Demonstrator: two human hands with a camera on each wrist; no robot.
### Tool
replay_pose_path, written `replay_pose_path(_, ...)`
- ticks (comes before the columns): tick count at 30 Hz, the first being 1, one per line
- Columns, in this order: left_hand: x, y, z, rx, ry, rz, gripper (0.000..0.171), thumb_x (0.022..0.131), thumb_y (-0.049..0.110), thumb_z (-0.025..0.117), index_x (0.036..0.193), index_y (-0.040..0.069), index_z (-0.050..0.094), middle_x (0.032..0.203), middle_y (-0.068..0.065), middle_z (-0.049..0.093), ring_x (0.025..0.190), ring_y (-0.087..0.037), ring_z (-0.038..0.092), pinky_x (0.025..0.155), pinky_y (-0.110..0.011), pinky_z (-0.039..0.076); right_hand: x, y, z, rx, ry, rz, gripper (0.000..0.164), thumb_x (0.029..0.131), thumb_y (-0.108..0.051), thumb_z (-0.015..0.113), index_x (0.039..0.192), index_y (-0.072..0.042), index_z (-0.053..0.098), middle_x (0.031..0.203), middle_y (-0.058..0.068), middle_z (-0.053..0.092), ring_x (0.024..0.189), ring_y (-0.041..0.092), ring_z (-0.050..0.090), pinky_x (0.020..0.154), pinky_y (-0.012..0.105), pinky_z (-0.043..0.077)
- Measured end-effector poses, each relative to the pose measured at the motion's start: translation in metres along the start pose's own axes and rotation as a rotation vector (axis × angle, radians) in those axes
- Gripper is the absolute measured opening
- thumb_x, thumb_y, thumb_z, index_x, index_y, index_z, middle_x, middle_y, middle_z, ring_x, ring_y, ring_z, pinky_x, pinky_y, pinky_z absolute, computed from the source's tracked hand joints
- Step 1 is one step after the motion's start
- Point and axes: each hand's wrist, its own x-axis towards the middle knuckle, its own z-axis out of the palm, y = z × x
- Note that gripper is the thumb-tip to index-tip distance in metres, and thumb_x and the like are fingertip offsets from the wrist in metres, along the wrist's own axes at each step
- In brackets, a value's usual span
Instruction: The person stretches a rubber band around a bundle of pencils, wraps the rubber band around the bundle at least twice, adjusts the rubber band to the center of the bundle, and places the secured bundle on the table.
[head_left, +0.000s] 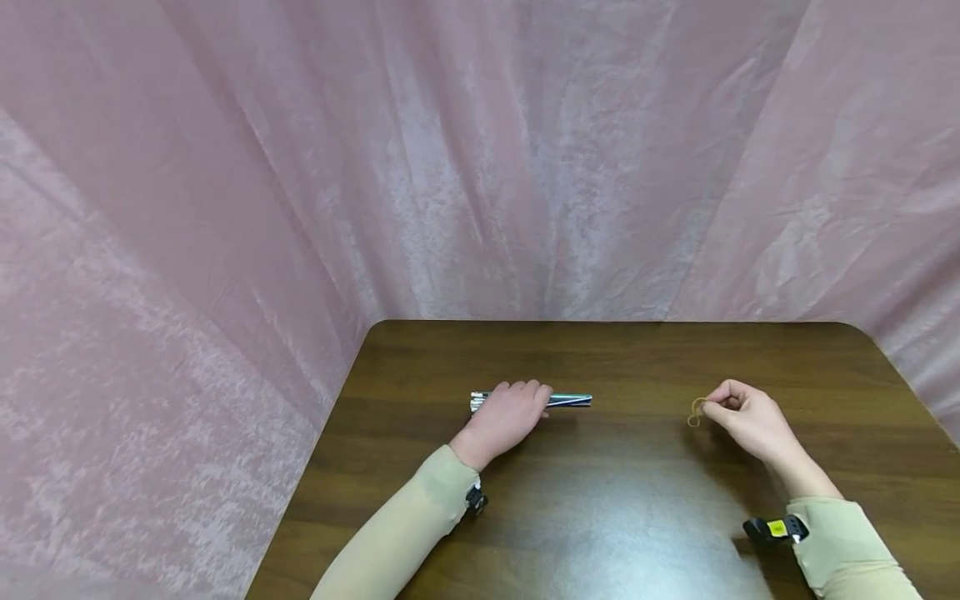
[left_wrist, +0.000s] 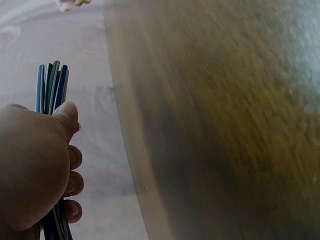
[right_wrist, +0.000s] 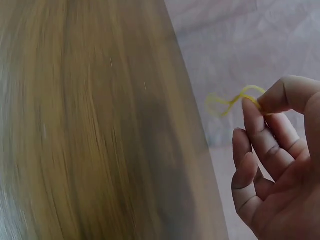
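In the head view my left hand (head_left: pixel 512 414) grips a bundle of slim, shiny sticks (head_left: pixel 572 401) over the left half of the table. The left wrist view shows the thumb and curled fingers of the left hand (left_wrist: pixel 37 160) wrapped round the bundle, whose dark blue and green ends (left_wrist: pixel 52 82) stick out past the thumb. My right hand (head_left: pixel 753 423), well off to the right, pinches a thin yellow rubber band (head_left: pixel 694 413) between thumb and forefinger. Up close, the rubber band (right_wrist: pixel 231 103) dangles from the fingertips in a twisted loop; the other fingers curl loosely.
Both hands are over a brown wood-grain table (head_left: pixel 600 350) with rounded far corners. Behind and to the left of it hangs a pink velvet curtain (head_left: pixel 480 167). A small dark wrist camera (head_left: pixel 776 529) is strapped at the right cuff, another camera (head_left: pixel 476 498) at the left.
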Motion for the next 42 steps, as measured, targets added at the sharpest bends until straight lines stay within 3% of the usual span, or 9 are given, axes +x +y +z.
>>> replay_pose_path(9, 0.002, 0.007, -0.003, 0.029, 0.04, 0.031, 0.021, 0.11, 0.034, 0.063, 0.113, 0.014, 0.06, 0.094, 0.003, 0.064, 0.078, -0.013, 0.065, 0.062, -0.028, 0.048, 0.01, -0.026, 0.029, 0.112, -0.103, 0.01, 0.017, 0.101, -0.02, 0.072, 0.105, -0.004, 0.071, 0.08, 0.007, 0.074, 0.069, 0.011, 0.061, 0.063, 0.03, 0.043)
replay_pose_path(16, 0.005, 0.013, -0.007, 0.032, 0.048, 0.054, 0.021, 0.11, 0.035, 0.063, 0.117, 0.015, 0.061, 0.096, 0.004, 0.065, 0.082, -0.013, 0.067, 0.064, -0.03, 0.05, 0.014, -0.047, 0.057, 0.079, -0.114, 0.002, 0.026, 0.101, -0.035, 0.076, 0.104, -0.01, 0.071, 0.072, 0.004, 0.07, 0.058, 0.013, 0.051, 0.053, 0.032, 0.037)
replay_pose_path(23, 0.006, 0.019, -0.011, 0.045, 0.082, 0.07, 0.024, 0.109, 0.038, 0.064, 0.116, 0.016, 0.062, 0.097, 0.004, 0.066, 0.083, -0.012, 0.067, 0.065, -0.029, 0.051, 0.017, -0.062, 0.085, 0.029, -0.051, -0.08, 0.012, 0.098, -0.022, 0.078, 0.097, -0.012, 0.07, 0.066, -0.005, 0.068, 0.057, 0.012, 0.054, 0.057, 0.03, 0.041)
replay_pose_path(28, 0.005, 0.02, -0.008, 0.012, 0.104, 0.058, 0.025, 0.108, 0.039, 0.066, 0.113, 0.015, 0.06, 0.094, 0.004, 0.064, 0.08, -0.011, 0.066, 0.06, -0.027, 0.047, 0.017, -0.07, 0.1, 0.06, -0.066, -0.081, 0.006, 0.093, -0.01, 0.075, 0.096, -0.008, 0.07, 0.067, -0.005, 0.068, 0.057, 0.013, 0.057, 0.056, 0.03, 0.042)
replay_pose_path(37, 0.001, 0.018, -0.006, -0.102, 0.115, 0.05, 0.025, 0.107, 0.036, 0.067, 0.115, 0.013, 0.058, 0.094, 0.004, 0.063, 0.08, -0.011, 0.064, 0.063, -0.027, 0.05, 0.019, -0.074, 0.109, 0.219, -0.127, -0.005, 0.007, 0.094, -0.002, 0.07, 0.101, 0.0, 0.068, 0.075, 0.002, 0.074, 0.07, 0.023, 0.07, 0.061, 0.027, 0.045)
replay_pose_path(42, -0.004, 0.018, -0.006, -0.141, 0.104, 0.056, 0.026, 0.107, 0.035, 0.067, 0.117, 0.012, 0.058, 0.096, 0.004, 0.064, 0.082, -0.011, 0.065, 0.064, -0.027, 0.051, 0.019, -0.077, 0.109, 0.362, -0.199, 0.046, 0.012, 0.096, 0.0, 0.068, 0.105, 0.007, 0.064, 0.074, 0.005, 0.073, 0.069, 0.017, 0.068, 0.061, 0.025, 0.043)
